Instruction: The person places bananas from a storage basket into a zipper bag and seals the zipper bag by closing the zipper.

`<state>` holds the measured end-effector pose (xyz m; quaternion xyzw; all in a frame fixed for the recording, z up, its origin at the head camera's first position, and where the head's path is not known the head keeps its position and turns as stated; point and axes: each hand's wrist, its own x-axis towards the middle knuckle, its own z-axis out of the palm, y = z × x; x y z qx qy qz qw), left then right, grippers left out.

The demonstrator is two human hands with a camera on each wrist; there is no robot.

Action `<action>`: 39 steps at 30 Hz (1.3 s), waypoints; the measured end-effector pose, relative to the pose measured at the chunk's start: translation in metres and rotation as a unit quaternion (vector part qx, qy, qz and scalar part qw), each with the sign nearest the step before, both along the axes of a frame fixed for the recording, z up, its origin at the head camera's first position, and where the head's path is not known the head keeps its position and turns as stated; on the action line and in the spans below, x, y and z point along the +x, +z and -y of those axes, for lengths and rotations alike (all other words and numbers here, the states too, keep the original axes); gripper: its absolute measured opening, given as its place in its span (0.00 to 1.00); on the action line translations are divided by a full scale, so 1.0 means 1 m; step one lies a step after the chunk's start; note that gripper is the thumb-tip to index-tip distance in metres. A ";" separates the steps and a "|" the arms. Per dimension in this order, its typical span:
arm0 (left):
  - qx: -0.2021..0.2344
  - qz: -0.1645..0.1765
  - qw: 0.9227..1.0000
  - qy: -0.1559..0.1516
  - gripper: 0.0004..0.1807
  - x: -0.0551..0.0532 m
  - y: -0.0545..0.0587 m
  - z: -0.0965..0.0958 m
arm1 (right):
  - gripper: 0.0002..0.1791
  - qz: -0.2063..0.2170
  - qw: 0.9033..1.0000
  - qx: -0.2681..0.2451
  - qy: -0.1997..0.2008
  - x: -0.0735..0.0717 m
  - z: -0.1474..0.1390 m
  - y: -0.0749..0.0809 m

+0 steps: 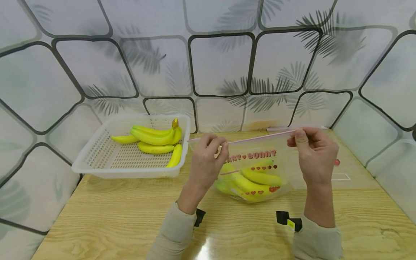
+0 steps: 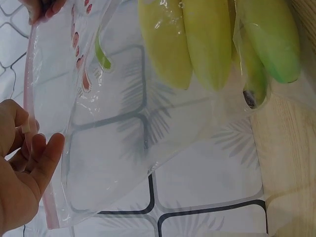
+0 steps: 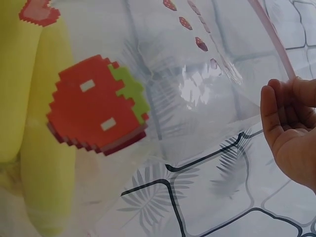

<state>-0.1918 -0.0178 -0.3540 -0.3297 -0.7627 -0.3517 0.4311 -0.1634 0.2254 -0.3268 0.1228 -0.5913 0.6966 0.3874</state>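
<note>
A clear zip bag (image 1: 251, 146) with a pink zip strip and red printed lettering stands upright on the table, holding several yellow bananas (image 1: 260, 177). Along the bag's top edge, my left hand (image 1: 204, 162) pinches the pink strip left of the middle. The strip's right end is pinched between the thumb and fingers of my right hand (image 1: 315, 155). The strip runs taut between both hands. In the left wrist view, greenish-yellow banana tips (image 2: 207, 44) show through the plastic. A pixel-style strawberry print (image 3: 101, 106) on the bag fills much of the right wrist view.
A white perforated basket (image 1: 130, 173) stands left of the bag, with several bananas (image 1: 152, 139) in it. Another clear bag (image 1: 344, 182) lies flat on the wooden table (image 1: 130, 216) to the right. A patterned backdrop (image 1: 222, 65) rises behind and at both sides.
</note>
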 end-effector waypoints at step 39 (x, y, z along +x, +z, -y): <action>0.015 0.022 1.000 0.006 0.03 -0.003 0.000 0.013 | 0.04 -0.033 0.997 -0.067 -0.015 -0.004 -0.004 -0.003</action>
